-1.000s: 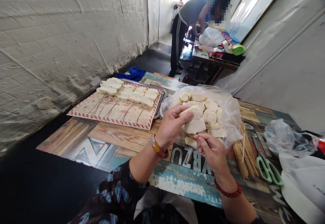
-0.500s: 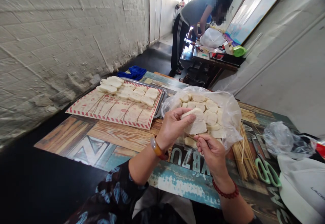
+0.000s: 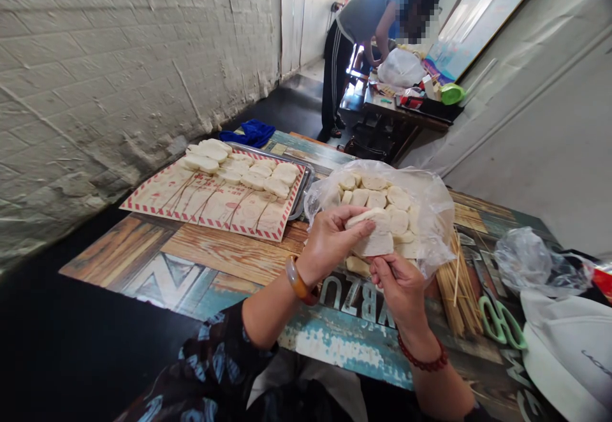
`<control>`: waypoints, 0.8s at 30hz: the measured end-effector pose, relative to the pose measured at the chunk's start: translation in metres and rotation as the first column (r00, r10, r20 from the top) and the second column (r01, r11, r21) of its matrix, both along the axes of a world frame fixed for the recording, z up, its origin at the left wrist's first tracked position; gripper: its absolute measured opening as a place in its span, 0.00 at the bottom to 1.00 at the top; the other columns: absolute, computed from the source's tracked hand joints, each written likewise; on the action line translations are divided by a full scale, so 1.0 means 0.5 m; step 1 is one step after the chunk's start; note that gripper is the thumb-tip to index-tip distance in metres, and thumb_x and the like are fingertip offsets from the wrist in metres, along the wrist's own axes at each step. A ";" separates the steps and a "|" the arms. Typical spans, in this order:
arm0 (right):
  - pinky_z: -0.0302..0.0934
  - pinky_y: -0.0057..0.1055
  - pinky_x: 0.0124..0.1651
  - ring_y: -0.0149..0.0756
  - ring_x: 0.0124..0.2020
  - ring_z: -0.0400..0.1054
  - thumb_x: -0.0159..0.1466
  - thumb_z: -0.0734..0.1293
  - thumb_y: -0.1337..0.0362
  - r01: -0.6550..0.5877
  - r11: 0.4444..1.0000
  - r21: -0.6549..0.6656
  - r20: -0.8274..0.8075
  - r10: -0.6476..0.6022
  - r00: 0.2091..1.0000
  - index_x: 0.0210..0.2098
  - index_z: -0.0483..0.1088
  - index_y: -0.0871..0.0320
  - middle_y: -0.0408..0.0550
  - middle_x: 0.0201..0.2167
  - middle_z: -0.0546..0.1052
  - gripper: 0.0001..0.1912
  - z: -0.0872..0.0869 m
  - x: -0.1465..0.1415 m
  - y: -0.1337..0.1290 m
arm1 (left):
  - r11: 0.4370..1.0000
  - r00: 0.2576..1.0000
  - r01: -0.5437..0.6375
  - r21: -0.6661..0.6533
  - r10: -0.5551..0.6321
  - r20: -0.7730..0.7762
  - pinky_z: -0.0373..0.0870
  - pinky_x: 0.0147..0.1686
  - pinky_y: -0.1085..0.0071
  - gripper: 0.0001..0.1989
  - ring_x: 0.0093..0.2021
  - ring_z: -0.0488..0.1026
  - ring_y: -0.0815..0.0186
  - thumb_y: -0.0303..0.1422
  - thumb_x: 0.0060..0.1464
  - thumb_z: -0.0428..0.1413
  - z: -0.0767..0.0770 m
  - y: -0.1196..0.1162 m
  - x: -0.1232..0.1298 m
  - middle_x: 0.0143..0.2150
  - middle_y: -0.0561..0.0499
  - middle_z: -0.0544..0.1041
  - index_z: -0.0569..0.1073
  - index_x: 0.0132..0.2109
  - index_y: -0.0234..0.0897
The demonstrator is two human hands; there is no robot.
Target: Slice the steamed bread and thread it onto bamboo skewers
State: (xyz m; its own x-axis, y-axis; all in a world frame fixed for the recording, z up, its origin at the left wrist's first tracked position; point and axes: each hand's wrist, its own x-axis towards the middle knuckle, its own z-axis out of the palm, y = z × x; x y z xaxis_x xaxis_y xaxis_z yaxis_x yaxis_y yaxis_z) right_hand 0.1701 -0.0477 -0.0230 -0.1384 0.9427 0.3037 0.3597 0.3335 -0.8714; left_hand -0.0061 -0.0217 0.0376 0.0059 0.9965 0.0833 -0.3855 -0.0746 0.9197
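Note:
My left hand [image 3: 333,237] is closed on a pale, flat slice of steamed bun [image 3: 375,236], thumb on its face and fingers behind. Just below the slice's lower edge, my right hand [image 3: 396,280] is closed in a pinch on a thin bamboo skewer, nearly all of it hidden by the fingers and the slice. Beneath both hands lies an open clear plastic bag [image 3: 433,199] with many similar slices [image 3: 399,197] in it. To the left, skewered slices [image 3: 253,180] rest in rows on printed paper [image 3: 210,202], their sticks pointing towards me.
A metal tray [image 3: 306,186] shows under the paper. Right of the bag lie loose bamboo skewers [image 3: 456,298], green-handled scissors [image 3: 502,323], a crumpled plastic bag [image 3: 521,259] and a white cap [image 3: 568,352]. A blue cloth [image 3: 251,134] sits at the far edge. Beyond, another person [image 3: 368,17] bends over a cluttered table [image 3: 401,111].
Both hands and the slice have shifted slightly to the right, and the right fingers sit closer to the slice's lower edge. Less of the skewer shows now. The paper and its slices stay put.

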 end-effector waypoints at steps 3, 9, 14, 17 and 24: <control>0.59 0.26 0.25 0.31 0.21 0.66 0.70 0.65 0.57 -0.005 1.000 0.002 -0.002 0.005 1.000 0.27 0.72 0.56 0.41 0.20 0.72 0.16 -0.003 0.002 0.001 | 1.000 0.999 0.000 0.009 0.000 -0.039 0.69 0.33 0.72 0.14 0.32 0.73 0.67 0.39 0.48 0.68 0.001 -0.002 -0.001 0.35 0.49 0.81 0.84 0.40 0.36; 0.59 0.26 0.24 0.30 0.21 0.66 0.70 0.67 0.58 -0.016 1.000 0.010 -0.040 0.016 0.999 0.28 0.73 0.56 0.41 0.22 0.73 0.15 0.000 0.004 0.003 | 0.998 0.997 0.051 -0.026 -0.052 -0.056 0.69 0.34 0.73 0.16 0.33 0.73 0.68 0.40 0.46 0.69 0.003 -0.001 0.000 0.35 0.49 0.82 0.84 0.40 0.35; 0.59 0.24 0.23 0.29 0.21 0.67 0.68 0.70 0.56 -0.015 0.994 -0.107 -0.142 -0.001 0.990 0.29 0.74 0.56 0.42 0.22 0.75 0.14 -0.004 0.002 0.000 | 0.995 0.995 0.085 -0.044 -0.087 -0.048 0.68 0.33 0.74 0.14 0.32 0.72 0.69 0.38 0.47 0.68 0.004 -0.002 -0.002 0.35 0.50 0.82 0.83 0.39 0.34; 0.59 0.22 0.20 0.28 0.19 0.67 0.64 0.73 0.54 -0.047 0.965 -0.260 -0.283 -0.029 0.959 0.30 0.75 0.57 0.42 0.22 0.75 0.13 -0.004 -0.001 0.001 | 0.992 0.992 0.111 -0.055 -0.114 -0.050 0.66 0.32 0.76 0.13 0.30 0.71 0.71 0.38 0.47 0.68 0.007 -0.002 -0.005 0.33 0.51 0.81 0.83 0.37 0.34; 0.59 0.20 0.19 0.26 0.19 0.68 0.60 0.75 0.52 -0.218 0.895 -0.390 -0.399 0.049 0.916 0.37 0.79 0.57 0.41 0.24 0.76 0.15 0.014 -0.012 0.009 | 0.987 0.978 0.077 -0.144 -0.046 0.206 0.70 0.32 0.75 0.21 0.30 0.74 0.71 0.39 0.39 0.73 0.003 0.022 -0.021 0.33 0.51 0.81 0.82 0.41 0.34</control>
